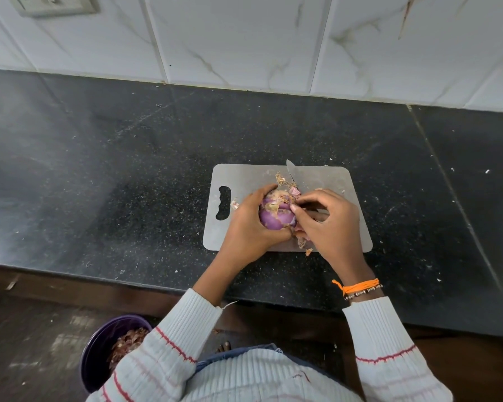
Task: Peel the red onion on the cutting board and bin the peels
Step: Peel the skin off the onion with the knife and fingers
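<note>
Bin [99, 352] below; left hand [250, 224] grips onion [275, 214], right hand [325, 221] pinches peel, root end away.

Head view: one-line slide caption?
Left hand grips red onion over cutting board; right hand pinches its skin, knife behind.

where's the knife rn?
Head view: the knife lies on the grey cutting board, blade pointing toward the wall, just behind the red onion; the right hand covers its handle end.
</note>
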